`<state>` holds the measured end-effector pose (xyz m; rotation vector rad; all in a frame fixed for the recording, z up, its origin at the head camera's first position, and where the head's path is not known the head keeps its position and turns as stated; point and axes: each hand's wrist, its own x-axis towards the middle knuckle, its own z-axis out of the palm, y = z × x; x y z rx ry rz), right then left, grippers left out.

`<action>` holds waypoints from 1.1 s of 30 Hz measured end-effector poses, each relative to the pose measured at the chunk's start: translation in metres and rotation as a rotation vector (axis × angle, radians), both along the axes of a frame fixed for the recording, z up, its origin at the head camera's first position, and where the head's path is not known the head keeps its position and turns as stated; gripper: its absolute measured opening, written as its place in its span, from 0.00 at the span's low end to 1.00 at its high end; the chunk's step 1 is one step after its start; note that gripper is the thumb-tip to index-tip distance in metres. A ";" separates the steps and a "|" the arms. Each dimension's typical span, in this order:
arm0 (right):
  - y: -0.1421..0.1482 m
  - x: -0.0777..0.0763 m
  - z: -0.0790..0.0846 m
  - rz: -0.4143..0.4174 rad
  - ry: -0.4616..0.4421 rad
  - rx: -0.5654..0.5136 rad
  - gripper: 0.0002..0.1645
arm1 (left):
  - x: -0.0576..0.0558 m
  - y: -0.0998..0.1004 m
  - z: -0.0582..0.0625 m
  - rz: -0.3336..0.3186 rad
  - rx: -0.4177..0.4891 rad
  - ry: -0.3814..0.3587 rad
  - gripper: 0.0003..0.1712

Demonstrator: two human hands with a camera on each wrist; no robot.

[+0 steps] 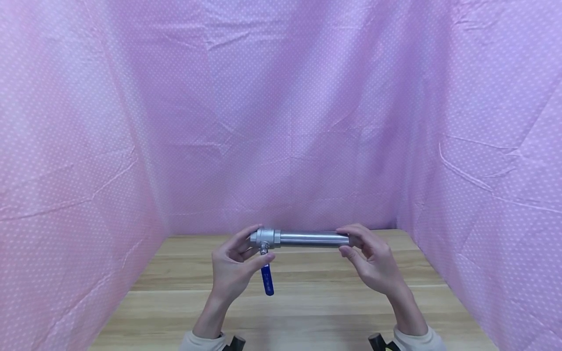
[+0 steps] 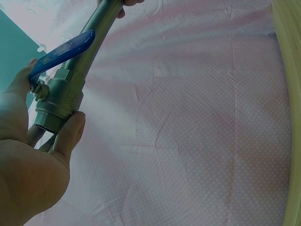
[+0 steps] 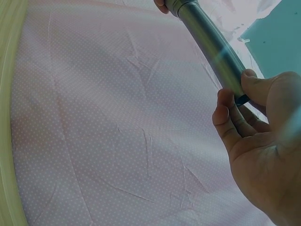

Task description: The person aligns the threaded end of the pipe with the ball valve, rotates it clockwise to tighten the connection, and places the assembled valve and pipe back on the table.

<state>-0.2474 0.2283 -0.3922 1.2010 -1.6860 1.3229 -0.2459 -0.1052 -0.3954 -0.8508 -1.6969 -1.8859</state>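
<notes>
A steel ball valve (image 1: 265,237) with a blue lever handle (image 1: 267,280) is joined to one end of a smooth steel pipe (image 1: 313,238). Both hands hold the assembly level above the table. My left hand (image 1: 232,270) grips the valve body, its thumb across the base of the lever, which points toward me. At the pipe's other end, my right hand (image 1: 373,261) pinches the tube between thumb and fingers. The left wrist view shows raised lettering on the valve (image 2: 61,96). In the right wrist view the pipe's open end (image 3: 241,100) sits among the fingertips.
Beneath the hands lies a wood-grain table (image 1: 303,312). Pink cloth with white dots (image 1: 281,122) hangs behind it and along both sides. A dark wrist-mounted piece (image 1: 237,342) shows by the left cuff, and another (image 1: 376,341) by the right.
</notes>
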 end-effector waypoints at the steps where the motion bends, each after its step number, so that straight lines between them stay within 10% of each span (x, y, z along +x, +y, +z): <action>1: 0.000 0.000 0.000 -0.004 0.000 0.002 0.31 | 0.000 0.000 0.000 -0.001 0.001 0.002 0.40; 33: 0.000 0.005 -0.002 -0.191 -0.136 0.068 0.24 | -0.003 0.000 -0.003 0.015 -0.047 0.040 0.41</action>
